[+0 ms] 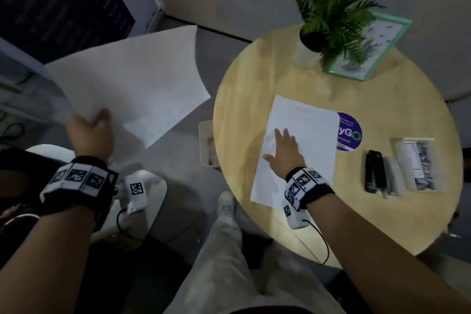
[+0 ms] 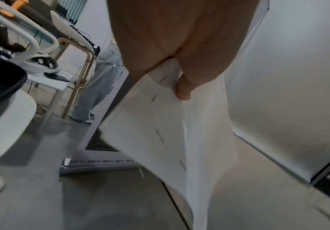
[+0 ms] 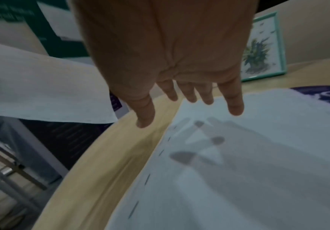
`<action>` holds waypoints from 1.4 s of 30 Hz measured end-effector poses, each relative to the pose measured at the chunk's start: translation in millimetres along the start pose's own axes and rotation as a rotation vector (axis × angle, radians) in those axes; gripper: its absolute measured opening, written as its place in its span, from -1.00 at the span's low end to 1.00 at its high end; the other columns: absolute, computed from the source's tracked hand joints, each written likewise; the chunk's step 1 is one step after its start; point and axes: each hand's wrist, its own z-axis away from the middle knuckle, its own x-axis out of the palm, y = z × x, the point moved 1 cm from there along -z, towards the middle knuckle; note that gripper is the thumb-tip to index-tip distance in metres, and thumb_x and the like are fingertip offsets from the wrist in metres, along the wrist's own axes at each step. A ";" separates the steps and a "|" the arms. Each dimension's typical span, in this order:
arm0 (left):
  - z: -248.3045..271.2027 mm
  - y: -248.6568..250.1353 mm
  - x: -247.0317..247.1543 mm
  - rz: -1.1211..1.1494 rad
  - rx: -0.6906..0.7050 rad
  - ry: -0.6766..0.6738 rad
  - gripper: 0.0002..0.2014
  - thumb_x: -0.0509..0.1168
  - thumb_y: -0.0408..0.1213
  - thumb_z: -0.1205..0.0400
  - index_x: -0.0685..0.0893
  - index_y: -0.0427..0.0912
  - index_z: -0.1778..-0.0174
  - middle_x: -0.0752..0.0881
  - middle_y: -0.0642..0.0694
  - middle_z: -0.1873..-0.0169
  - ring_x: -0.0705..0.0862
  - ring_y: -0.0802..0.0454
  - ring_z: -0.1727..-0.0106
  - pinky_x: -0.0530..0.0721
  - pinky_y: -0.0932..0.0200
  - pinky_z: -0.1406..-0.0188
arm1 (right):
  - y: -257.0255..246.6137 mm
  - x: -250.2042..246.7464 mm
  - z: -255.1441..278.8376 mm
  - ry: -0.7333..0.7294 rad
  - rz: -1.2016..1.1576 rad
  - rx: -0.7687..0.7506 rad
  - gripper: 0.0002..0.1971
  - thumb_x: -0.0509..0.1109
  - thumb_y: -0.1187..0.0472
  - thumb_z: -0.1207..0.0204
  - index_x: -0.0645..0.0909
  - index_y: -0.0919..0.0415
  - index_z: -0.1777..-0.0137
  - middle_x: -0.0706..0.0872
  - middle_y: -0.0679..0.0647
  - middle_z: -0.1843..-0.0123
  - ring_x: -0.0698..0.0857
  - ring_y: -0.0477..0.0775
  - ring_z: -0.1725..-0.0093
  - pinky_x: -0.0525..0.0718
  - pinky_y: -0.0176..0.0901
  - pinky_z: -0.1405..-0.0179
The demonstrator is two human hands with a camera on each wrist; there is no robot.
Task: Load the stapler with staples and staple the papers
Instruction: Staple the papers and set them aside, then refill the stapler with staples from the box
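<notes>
Left hand (image 1: 89, 132): off the left side of the table, over the floor, gripping a bundle of sheets (image 1: 132, 79) by one corner. The left wrist view shows the thumb (image 2: 184, 88) pinched down on that corner, and a row of staples along the edge beside it. The sheets droop and fan away from the hand, probably because they are held by the corner alone.

Right hand (image 1: 283, 153): over the paper on the table (image 1: 305, 140), fingers (image 3: 235, 105) straight and spread, holding nothing. Its shadow on the sheet sits apart from the fingertips in the right wrist view, so I cannot tell whether it presses the paper or hovers just above; either way it looks set to keep the sheet from sliding.

Paper on the table: near the left edge of the round table (image 1: 254, 211), with staples already along its left edge.

Stapler (image 1: 373, 173): black, lying to the right of the paper, well apart from both hands, just beside a clear box of staples (image 1: 420, 163).

Other things: a potted plant (image 1: 331, 15) and a framed picture (image 1: 382, 41) at the far side; a round purple sticker (image 1: 350, 132) part-hidden under the paper.

Stage, as I judge it: stapling seems done on these sets; the left-hand bundle looks on its way to being laid aside.
</notes>
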 end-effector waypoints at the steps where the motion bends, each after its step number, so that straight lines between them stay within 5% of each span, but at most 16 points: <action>1: -10.7 -8.5 2.6 -0.054 -0.003 -0.011 -0.58 0.29 -0.25 -0.59 0.61 -0.51 -0.27 0.68 -0.42 -0.22 0.67 -0.22 -0.28 0.59 -0.03 -0.21 | -8.6 7.5 -6.1 0.010 0.041 0.039 -0.21 0.24 0.04 -0.67 -0.21 0.15 -0.69 -0.23 0.17 -0.75 -0.13 0.27 -0.72 0.20 0.36 -0.60; 6: -40.4 -50.5 44.3 -0.378 -0.059 -0.229 -0.60 0.26 -0.28 -0.67 0.57 -0.60 -0.22 0.63 -0.63 -0.19 0.60 -0.50 -0.26 0.52 -0.18 -0.21 | -21.0 27.5 -27.5 -0.005 0.100 0.213 -0.19 0.33 0.13 -0.62 -0.10 0.35 -0.67 -0.13 0.36 -0.72 0.00 0.40 -0.68 0.27 0.26 -0.58; 14: -39.9 -144.5 160.0 -0.405 -0.148 -0.538 -0.71 0.19 -0.31 -0.70 0.67 -0.44 -0.18 0.73 -0.51 -0.04 0.69 -0.43 -0.08 0.62 -0.13 -0.02 | -10.2 36.7 -37.5 0.023 0.193 0.198 -0.16 0.36 0.04 -0.59 -0.07 0.31 -0.67 -0.12 0.33 -0.72 0.05 0.34 -0.68 0.44 0.16 -0.46; 20: -34.5 -176.1 223.5 -0.476 -0.169 -0.665 -0.73 0.13 -0.36 -0.70 0.71 -0.39 -0.11 0.73 -0.49 -0.02 0.68 -0.41 -0.07 0.57 -0.07 0.04 | -10.0 39.3 -37.4 0.020 0.160 0.210 -0.19 0.34 0.16 -0.61 -0.11 0.28 -0.67 -0.17 0.27 -0.73 0.00 0.29 -0.71 0.43 0.13 -0.48; 26: -39.9 -178.9 247.1 -0.429 -0.262 -0.714 -0.63 0.24 -0.34 -0.67 0.58 -0.27 -0.41 0.65 -0.35 -0.33 0.63 -0.27 -0.33 0.57 0.02 -0.35 | -7.8 38.6 -34.6 0.004 0.154 0.206 -0.17 0.29 0.06 -0.63 -0.18 0.25 -0.69 -0.22 0.23 -0.74 -0.06 0.26 -0.72 0.41 0.07 -0.50; 30: -52.2 -162.0 241.0 -0.422 -0.197 -0.685 -0.64 0.23 -0.35 -0.66 0.61 -0.22 -0.39 0.69 -0.31 -0.28 0.66 -0.26 -0.29 0.59 -0.01 -0.34 | -7.3 38.1 -32.5 0.015 0.139 0.199 -0.17 0.26 0.03 -0.64 -0.21 0.23 -0.69 -0.24 0.23 -0.74 -0.08 0.24 -0.72 0.42 0.05 -0.51; 36: -63.6 -81.0 213.8 -0.222 0.078 -0.557 -0.72 0.23 -0.33 -0.67 0.66 -0.29 -0.27 0.77 -0.36 -0.05 0.75 -0.27 -0.07 0.67 -0.15 -0.22 | -1.4 28.6 -22.9 0.011 0.022 0.134 -0.20 0.28 -0.01 -0.63 -0.12 0.18 -0.70 -0.21 0.19 -0.75 -0.08 0.21 -0.73 0.27 0.01 -0.59; 42: 7.4 51.4 196.3 0.036 0.347 -0.473 -0.77 0.19 -0.48 -0.65 0.71 -0.33 -0.11 0.72 -0.10 0.11 0.69 0.03 0.11 0.63 0.13 0.00 | 51.4 -4.6 11.4 0.114 -0.318 0.077 -0.32 0.29 0.03 -0.64 0.09 0.08 -0.68 -0.04 0.08 -0.75 -0.03 0.05 -0.73 0.23 -0.03 -0.62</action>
